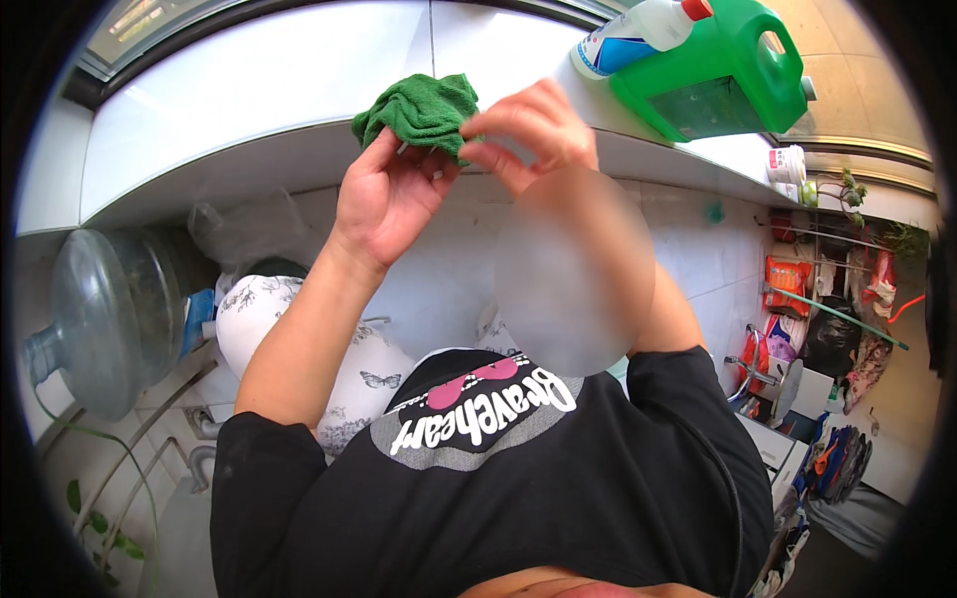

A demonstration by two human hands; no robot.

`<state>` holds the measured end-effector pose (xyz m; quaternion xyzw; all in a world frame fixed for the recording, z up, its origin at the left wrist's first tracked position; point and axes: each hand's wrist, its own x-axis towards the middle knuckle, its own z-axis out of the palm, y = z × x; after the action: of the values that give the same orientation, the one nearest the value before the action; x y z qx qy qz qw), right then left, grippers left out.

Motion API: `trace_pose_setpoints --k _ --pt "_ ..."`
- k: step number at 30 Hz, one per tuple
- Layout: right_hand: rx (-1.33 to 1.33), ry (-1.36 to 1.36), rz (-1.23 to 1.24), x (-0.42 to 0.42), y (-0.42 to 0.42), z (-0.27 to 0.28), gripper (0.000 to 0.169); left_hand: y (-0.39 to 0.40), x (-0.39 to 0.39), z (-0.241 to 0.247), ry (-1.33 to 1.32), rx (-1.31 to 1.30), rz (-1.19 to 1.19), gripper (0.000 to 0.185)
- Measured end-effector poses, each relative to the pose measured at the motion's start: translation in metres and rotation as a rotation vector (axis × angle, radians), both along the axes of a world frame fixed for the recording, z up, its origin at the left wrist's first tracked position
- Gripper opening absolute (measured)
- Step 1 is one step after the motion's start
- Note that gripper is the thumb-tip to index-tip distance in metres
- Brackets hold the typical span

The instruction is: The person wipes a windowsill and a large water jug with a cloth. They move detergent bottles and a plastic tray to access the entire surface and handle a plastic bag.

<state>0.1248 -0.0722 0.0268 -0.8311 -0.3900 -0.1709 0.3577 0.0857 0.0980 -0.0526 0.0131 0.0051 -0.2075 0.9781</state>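
Note:
A crumpled green cloth, towel-like in texture, is held up in front of the white tiled ledge. My left hand supports it from below, palm up, with the thumb against its near side and the other fingers partly hidden beneath. At the cloth's right edge, the thumb and forefinger of my right hand pinch the fabric. Motion blurs that hand slightly, and a round grey smudge covers part of its forearm.
A large green jug and a white bottle with a red cap lie at the ledge's right. A clear water-cooler bottle is on the left. White patterned fabric shows under my left arm. Shelves with bags and a faucet are to the right.

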Motion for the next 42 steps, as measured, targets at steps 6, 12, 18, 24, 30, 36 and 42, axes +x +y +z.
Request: trace_pose_setpoints --k 6,12,18,24,30,36,42 --pt "-0.243 -0.062 0.013 -0.02 0.007 -0.016 0.019 -0.011 -0.003 0.019 0.126 0.11 0.078 0.039" --pt "-0.21 -0.192 0.064 -0.014 -0.001 -0.029 0.012 -0.015 -0.002 0.017 -0.046 -0.017 0.03 0.047" --pt "-0.18 -0.283 0.064 -0.018 -0.019 -0.019 0.008 -0.03 -0.005 0.034 0.072 0.046 0.087 0.054" --pt "-0.083 -0.168 0.031 -0.017 -0.047 -0.017 0.009 -0.051 -0.005 0.039 0.089 0.062 0.047 0.053" --pt "0.319 0.392 0.042 -0.021 -0.123 -0.011 0.006 -0.065 0.01 0.042 -0.107 0.256 0.03 0.05" --pt "1.138 0.832 -0.417 -0.03 -0.292 -0.034 0.008 -0.044 0.058 0.023 -0.342 1.274 0.461 0.037" --pt "1.645 0.563 -0.884 0.009 -0.452 -0.029 0.015 -0.053 0.077 -0.018 -0.511 2.205 0.625 0.028"
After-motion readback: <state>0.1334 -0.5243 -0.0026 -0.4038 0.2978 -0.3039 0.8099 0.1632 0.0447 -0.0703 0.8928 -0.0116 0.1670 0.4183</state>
